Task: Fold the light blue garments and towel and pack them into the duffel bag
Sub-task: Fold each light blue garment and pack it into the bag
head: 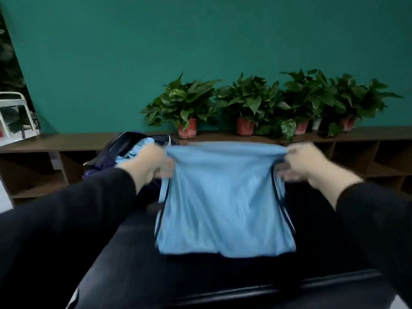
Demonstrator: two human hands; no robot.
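Observation:
I hold up a light blue garment (225, 204) with dark navy side stripes, stretched between both hands above a black surface. My left hand (151, 163) grips its top left corner and my right hand (305, 162) grips its top right corner. The cloth hangs down, its lower hem just above the black surface. Behind my left hand stands a dark navy duffel bag (124, 143), open at the top, with some light blue cloth (131, 151) showing inside. The picture is blurred by motion.
A black table or bench top (223, 277) lies below the garment. Behind runs a low brown wooden shelf (55, 141) with several potted plants (187, 105) against a teal wall. A white chair (15, 112) stands at far left.

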